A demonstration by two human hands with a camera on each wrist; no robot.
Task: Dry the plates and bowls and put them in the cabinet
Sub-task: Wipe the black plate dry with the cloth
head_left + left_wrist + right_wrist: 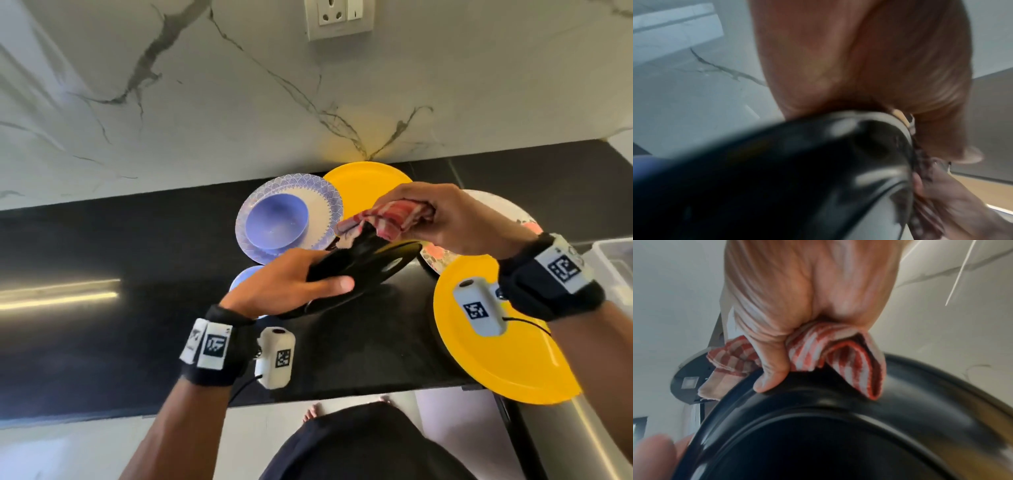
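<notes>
My left hand (pixel 301 284) grips the near rim of a black plate (pixel 370 267), held tilted above the black counter (pixel 137 308). My right hand (pixel 442 216) bunches a red-and-white checked cloth (pixel 390 219) and presses it on the plate's far rim. In the right wrist view the cloth (pixel 818 353) folds over the black plate (pixel 828 426) under my thumb. The left wrist view is blurred, with the black plate (pixel 777 178) filling its lower half and the cloth (pixel 925 203) at its edge.
On the counter sit a blue bowl (pixel 274 222) on a patterned plate (pixel 325 195), a yellow plate (pixel 363 185) behind, a floral plate (pixel 442 257) and a yellow plate (pixel 496 359) overhanging the front edge. Another blue dish (pixel 239 281) peeks out beside my left hand. A marble wall rises behind.
</notes>
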